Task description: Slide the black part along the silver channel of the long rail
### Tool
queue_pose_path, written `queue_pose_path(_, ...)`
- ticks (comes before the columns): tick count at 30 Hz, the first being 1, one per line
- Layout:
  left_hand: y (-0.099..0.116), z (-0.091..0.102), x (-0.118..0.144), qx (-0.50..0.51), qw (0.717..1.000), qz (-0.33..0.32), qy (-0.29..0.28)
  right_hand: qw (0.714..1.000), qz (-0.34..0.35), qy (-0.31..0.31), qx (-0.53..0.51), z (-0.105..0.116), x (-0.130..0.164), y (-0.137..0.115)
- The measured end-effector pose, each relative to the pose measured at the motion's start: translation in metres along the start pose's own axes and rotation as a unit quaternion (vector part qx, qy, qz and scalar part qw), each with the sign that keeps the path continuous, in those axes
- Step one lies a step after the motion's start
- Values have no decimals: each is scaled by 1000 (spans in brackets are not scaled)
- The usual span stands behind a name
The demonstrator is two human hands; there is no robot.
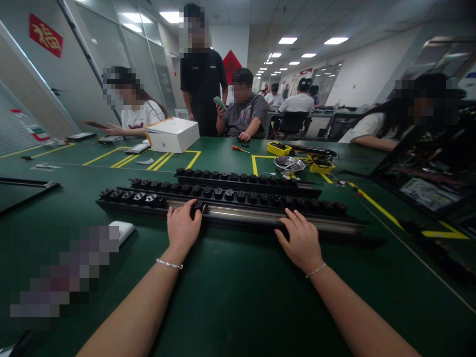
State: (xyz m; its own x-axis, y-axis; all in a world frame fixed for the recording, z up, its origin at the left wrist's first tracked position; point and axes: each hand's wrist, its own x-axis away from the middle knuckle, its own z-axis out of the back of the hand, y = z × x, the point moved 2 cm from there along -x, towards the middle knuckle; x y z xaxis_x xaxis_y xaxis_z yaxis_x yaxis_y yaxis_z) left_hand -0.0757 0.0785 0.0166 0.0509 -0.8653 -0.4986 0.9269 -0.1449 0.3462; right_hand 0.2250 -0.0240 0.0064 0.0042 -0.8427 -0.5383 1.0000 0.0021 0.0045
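A long black rail with a shiny metal channel lies crosswise on the green table in front of me. At its left end sits a row of black socket-like modules, some with pale undersides or faces. My left hand is closed, thumb and forefinger around a black socket module at the rail's channel. Over the right part of the rail lies my right hand, fingers stretched out and touching its near edge, holding nothing. Just behind are a second black strip and a third strip, both lined with modules.
A white box, a screwdriver, a metal bowl and yellow bins stand farther back. A blurred-out white-edged device lies left. Several people sit or stand around the table; a dark open frame stands right.
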Motion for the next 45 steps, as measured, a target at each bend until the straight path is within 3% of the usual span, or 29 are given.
queue_pose_path(45, 24, -2, 16, 22, 990, -131, -56, 1000, 0, -19, -3, 2, -1, -1)
